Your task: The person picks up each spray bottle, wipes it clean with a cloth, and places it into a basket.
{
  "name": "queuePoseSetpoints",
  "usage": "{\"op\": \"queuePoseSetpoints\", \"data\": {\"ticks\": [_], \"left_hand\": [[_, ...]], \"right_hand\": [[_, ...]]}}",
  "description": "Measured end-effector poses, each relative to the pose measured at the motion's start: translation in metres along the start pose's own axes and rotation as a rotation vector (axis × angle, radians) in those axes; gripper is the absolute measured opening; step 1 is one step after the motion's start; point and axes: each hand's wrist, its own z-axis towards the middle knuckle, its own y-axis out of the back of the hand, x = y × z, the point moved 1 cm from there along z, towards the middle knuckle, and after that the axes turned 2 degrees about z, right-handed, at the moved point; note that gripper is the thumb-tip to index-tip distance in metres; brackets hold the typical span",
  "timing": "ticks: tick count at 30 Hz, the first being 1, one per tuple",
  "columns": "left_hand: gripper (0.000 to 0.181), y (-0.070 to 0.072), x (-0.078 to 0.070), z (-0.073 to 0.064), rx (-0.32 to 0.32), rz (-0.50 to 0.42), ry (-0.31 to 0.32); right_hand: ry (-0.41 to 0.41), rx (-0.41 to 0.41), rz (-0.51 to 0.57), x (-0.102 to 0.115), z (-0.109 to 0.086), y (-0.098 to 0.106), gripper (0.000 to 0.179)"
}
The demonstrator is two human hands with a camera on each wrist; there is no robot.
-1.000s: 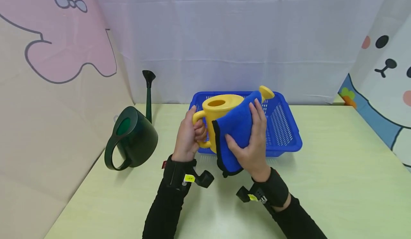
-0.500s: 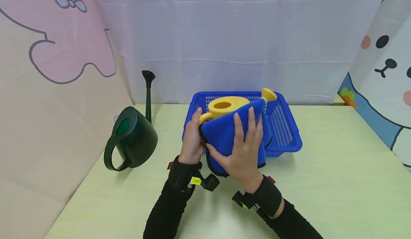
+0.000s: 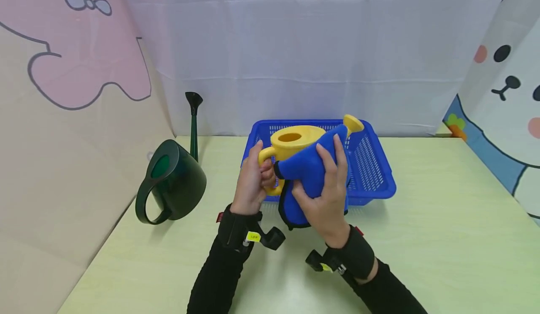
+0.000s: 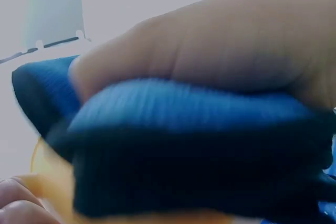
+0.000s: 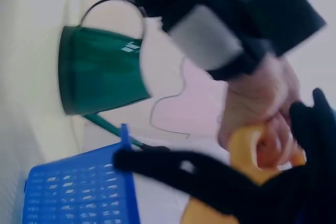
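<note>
A yellow watering can (image 3: 297,136) is held up over the front of the basket, its spout pointing to the right. My left hand (image 3: 250,183) grips its handle; the right wrist view shows those fingers curled through the yellow handle (image 5: 242,148). Against the can's near side lies a blue cloth (image 3: 304,168) with black edging, covering much of the body and spout. My right hand (image 3: 326,201) holds this cloth onto the can, fingers spread along it and thumb to the left. In the left wrist view, the cloth (image 4: 184,106) bunches below the right thumb.
Behind the can, a blue plastic basket (image 3: 370,166) stands at the back of the pale table (image 3: 443,220). To the left is a dark green watering can (image 3: 185,187) with a long spout and black rose. Fabric walls (image 3: 295,47) enclose the back and sides.
My right hand slid the cloth left toward the handle, then back right and up, baring the handle again. The watering can shifted slightly right, and my left hand kept its grip.
</note>
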Motion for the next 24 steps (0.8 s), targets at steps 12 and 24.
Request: {"op": "queuePoseSetpoints", "data": {"ticks": [12, 24], "left_hand": [[0.05, 0.004, -0.004, -0.002, -0.009, -0.019, 0.001], [0.036, -0.005, 0.005, -0.005, -0.041, 0.01, -0.03]], "right_hand": [[0.007, 0.079, 0.085, -0.014, 0.006, 0.007, 0.067], [0.264, 0.006, -0.405, 0.01, -0.01, -0.011, 0.045]]}}
